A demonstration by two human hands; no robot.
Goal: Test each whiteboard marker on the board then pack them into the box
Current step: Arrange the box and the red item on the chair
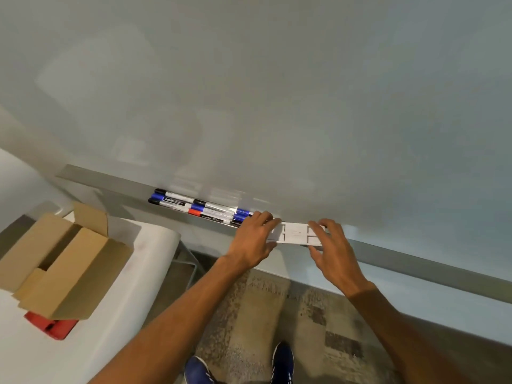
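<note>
whiteboard (pixel 249 92) fills the upper view; along its tray (pixel 110 184) lies a cluster of capped markers (pixel 199 207), black, blue and red; just right of them a white flat block (pixel 295 232) sits on the tray, left hand (pixel 255 236) gripping its left end, right hand (pixel 332 245) pinching its right end; an open cardboard box (pixel 69 261) rests on a white table (pixel 124 314) at left, over a red object (pixel 52 325); blue shoes (pixel 282 361) below on the floor
</note>
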